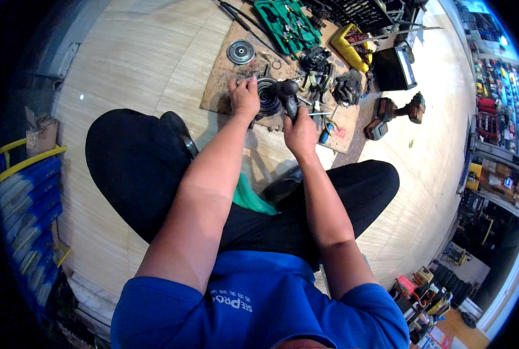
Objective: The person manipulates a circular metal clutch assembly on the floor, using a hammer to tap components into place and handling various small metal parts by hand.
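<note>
My right hand point(301, 135) is wrapped round the handle of a dark-headed hammer point(286, 89). The hammer's head is over the right side of a round, dark metal part point(267, 98) with concentric rings, partly hiding it; whether they touch I cannot tell. At the left edge of that part, my left hand point(245, 98) grips it with bent fingers, the fingertips partly out of sight. A separate shiny ringed disc point(240, 52) lies flat just beyond my left hand. A small ring point(277, 65) rests near it on the cardboard point(217, 96).
Beyond are a green tool case point(285, 26), a yellow container point(350, 47) and a black crate point(352, 13). Dark gloves point(348, 87) and several hand tools lie to the right. A cordless power tool point(411, 109) stands on the floor. My bent legs flank the work.
</note>
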The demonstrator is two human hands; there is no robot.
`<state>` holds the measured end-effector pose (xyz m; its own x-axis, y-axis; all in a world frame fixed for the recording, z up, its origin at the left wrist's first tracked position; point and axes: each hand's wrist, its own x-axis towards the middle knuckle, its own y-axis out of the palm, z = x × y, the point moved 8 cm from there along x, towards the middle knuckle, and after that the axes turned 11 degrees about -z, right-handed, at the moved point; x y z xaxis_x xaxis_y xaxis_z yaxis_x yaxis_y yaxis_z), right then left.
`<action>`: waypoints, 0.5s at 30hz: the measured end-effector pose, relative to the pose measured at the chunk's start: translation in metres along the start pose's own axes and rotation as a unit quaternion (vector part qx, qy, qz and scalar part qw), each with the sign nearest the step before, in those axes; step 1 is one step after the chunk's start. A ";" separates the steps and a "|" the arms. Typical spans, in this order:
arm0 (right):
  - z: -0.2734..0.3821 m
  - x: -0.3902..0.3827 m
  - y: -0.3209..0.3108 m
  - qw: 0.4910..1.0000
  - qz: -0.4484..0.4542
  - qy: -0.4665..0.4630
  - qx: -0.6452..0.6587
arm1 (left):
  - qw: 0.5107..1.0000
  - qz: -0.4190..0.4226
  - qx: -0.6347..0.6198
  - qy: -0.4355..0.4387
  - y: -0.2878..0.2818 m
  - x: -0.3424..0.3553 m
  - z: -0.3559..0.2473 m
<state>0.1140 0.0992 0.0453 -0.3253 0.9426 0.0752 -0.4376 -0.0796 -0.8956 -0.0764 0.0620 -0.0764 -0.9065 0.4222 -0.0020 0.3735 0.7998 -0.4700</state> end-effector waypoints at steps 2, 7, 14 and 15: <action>0.004 -0.002 -0.002 1.000 -0.008 0.002 0.017 | 1.000 -0.009 -0.001 -0.008 -0.001 -0.001 0.004; -0.002 0.000 0.003 0.999 -0.014 -0.003 0.042 | 1.000 0.017 0.002 -0.003 -0.001 0.000 0.000; -0.018 -0.008 0.004 0.996 -0.032 0.022 0.084 | 1.000 0.025 0.017 0.008 0.001 0.002 0.000; -0.023 -0.008 0.007 0.996 -0.029 0.029 0.085 | 0.999 0.028 0.016 -0.002 0.001 0.000 -0.001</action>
<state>0.1331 0.0984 0.0280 -0.2487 0.9640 0.0939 -0.5917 -0.0745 -0.8027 -0.0756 0.0638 -0.0757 -0.8856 0.4633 -0.0327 0.4168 0.7616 -0.4963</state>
